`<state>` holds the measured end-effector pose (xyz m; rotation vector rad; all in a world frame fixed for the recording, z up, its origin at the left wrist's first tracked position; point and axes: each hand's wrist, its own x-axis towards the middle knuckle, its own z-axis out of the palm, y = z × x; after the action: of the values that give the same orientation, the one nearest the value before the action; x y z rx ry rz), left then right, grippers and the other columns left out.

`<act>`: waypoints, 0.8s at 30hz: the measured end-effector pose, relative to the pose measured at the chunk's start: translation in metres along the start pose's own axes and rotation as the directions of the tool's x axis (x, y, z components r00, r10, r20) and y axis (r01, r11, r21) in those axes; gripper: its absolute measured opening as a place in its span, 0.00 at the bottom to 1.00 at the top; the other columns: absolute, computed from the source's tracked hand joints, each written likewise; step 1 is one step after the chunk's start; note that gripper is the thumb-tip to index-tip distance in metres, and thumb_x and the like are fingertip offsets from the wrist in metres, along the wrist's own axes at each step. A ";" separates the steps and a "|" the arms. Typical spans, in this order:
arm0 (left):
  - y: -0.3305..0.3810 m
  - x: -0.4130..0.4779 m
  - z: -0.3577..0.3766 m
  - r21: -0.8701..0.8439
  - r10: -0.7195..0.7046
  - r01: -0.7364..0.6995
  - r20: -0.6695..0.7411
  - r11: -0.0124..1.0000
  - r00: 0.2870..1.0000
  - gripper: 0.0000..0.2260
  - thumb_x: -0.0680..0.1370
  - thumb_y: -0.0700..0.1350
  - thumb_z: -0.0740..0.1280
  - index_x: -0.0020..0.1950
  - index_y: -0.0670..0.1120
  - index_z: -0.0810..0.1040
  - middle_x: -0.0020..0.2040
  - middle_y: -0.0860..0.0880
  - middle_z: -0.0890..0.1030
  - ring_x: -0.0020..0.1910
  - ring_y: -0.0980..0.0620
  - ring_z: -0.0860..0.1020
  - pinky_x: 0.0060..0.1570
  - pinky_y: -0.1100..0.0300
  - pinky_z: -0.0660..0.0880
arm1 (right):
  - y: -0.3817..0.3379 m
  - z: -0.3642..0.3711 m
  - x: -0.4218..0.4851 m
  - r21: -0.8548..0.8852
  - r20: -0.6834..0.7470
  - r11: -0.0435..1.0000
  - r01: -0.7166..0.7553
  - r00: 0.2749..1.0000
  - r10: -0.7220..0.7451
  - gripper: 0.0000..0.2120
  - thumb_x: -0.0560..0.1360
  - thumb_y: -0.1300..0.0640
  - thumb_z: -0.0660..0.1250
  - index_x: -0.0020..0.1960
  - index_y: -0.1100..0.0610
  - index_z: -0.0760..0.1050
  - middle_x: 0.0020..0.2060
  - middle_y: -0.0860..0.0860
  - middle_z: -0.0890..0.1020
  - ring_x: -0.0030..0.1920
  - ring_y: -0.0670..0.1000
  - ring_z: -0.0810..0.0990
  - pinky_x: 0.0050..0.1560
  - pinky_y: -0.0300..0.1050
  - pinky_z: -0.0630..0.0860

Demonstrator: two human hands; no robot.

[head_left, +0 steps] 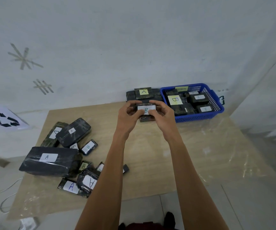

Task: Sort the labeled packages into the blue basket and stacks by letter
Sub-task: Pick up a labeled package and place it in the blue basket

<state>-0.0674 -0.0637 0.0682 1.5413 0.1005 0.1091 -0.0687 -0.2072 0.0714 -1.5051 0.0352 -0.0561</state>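
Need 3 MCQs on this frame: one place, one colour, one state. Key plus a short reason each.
1. Where does the blue basket stand?
A) at the far right of the table, by the wall
B) at the table's near left edge
C) on the floor

2. What colour is the label on the held B package?
A) red
B) white
C) black

3. How is that package held?
A) by one hand only
B) it lies untouched
C) gripped by both hands

Key:
1 A, the basket sits at the table's far right, next to the wall.
2 B, the label bearing the letter B is white.
3 C, the left hand and the right hand both curl fingers round its ends.
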 end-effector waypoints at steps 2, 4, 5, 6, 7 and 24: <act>0.002 -0.001 0.005 -0.006 0.000 0.000 -0.004 1.000 1.000 0.12 0.75 0.35 0.72 0.56 0.47 0.82 0.51 0.40 0.85 0.53 0.43 0.84 0.58 0.42 0.80 | 0.000 -0.004 0.001 0.010 -0.003 1.000 0.006 1.000 -0.006 0.15 0.77 0.67 0.68 0.61 0.55 0.81 0.52 0.56 0.84 0.48 0.46 0.84 0.43 0.37 0.80; 0.003 -0.001 0.009 -0.006 0.012 -0.012 -0.012 1.000 1.000 0.12 0.75 0.35 0.72 0.56 0.47 0.82 0.50 0.40 0.85 0.53 0.43 0.84 0.58 0.42 0.80 | -0.001 -0.007 0.002 0.009 -0.012 1.000 0.012 1.000 -0.012 0.15 0.77 0.67 0.68 0.61 0.55 0.81 0.53 0.55 0.84 0.52 0.50 0.84 0.46 0.39 0.81; 0.004 -0.002 0.010 -0.007 0.020 -0.020 -0.017 1.000 1.000 0.12 0.75 0.36 0.72 0.56 0.47 0.82 0.50 0.40 0.85 0.53 0.43 0.84 0.58 0.42 0.80 | -0.001 -0.008 0.003 0.009 -0.015 1.000 0.014 1.000 -0.014 0.15 0.77 0.67 0.68 0.61 0.55 0.81 0.53 0.55 0.84 0.52 0.51 0.84 0.46 0.40 0.81; 0.005 -0.002 0.012 -0.007 0.030 -0.030 -0.020 1.000 0.999 0.12 0.75 0.36 0.72 0.56 0.47 0.82 0.50 0.40 0.85 0.53 0.43 0.84 0.58 0.42 0.80 | -0.002 -0.009 0.003 0.011 -0.017 1.000 0.015 1.000 -0.015 0.15 0.77 0.67 0.68 0.61 0.55 0.81 0.52 0.55 0.84 0.51 0.50 0.84 0.46 0.39 0.81; 0.006 -0.002 0.013 -0.007 0.039 -0.040 -0.019 0.999 0.999 0.12 0.75 0.35 0.72 0.56 0.47 0.82 0.50 0.40 0.85 0.53 0.44 0.84 0.58 0.42 0.80 | -0.003 -0.010 0.003 0.014 -0.019 1.000 0.013 1.000 -0.013 0.15 0.77 0.67 0.68 0.61 0.55 0.80 0.52 0.56 0.84 0.49 0.49 0.84 0.45 0.39 0.81; 0.017 -0.016 0.009 0.074 0.148 -0.151 0.042 0.986 0.988 0.14 0.75 0.32 0.72 0.57 0.44 0.81 0.50 0.49 0.83 0.49 0.57 0.81 0.49 0.63 0.78 | -0.015 -0.024 -0.009 0.174 0.096 0.964 -0.202 0.978 0.187 0.12 0.81 0.52 0.67 0.63 0.50 0.81 0.52 0.55 0.84 0.42 0.53 0.85 0.38 0.48 0.83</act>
<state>-0.0821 -0.0746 0.0851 1.6267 -0.0407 0.1984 -0.0796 -0.2315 0.0844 -1.3121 0.1119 0.1549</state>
